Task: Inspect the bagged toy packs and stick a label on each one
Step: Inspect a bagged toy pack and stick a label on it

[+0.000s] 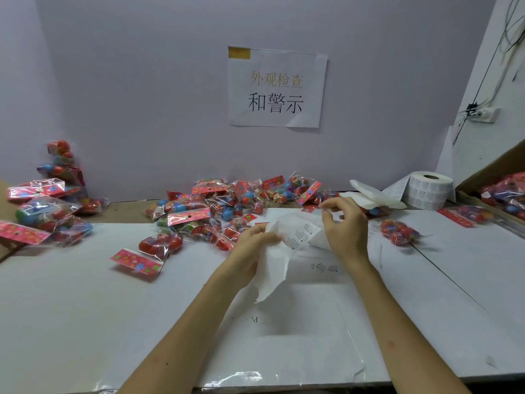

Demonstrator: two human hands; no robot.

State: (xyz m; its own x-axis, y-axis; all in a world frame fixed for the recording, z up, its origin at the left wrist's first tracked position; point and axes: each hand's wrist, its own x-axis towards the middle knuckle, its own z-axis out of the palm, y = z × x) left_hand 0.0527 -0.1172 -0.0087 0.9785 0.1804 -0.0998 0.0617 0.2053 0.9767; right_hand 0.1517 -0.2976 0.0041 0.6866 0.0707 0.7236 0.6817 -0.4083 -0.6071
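My L hand [250,243] grips label sheet [284,247] — R hand [345,223] curled at its right edge, can't tell if pinching; toy packs [216,211] heaped far.

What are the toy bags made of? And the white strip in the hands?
The toy packs look like thin clear plastic: glossy, crinkled, with the coloured balls showing through. The label strip, held by the left hand and right hand, looks like matte white paper, since it droops and creases softly; a slick backing is possible.
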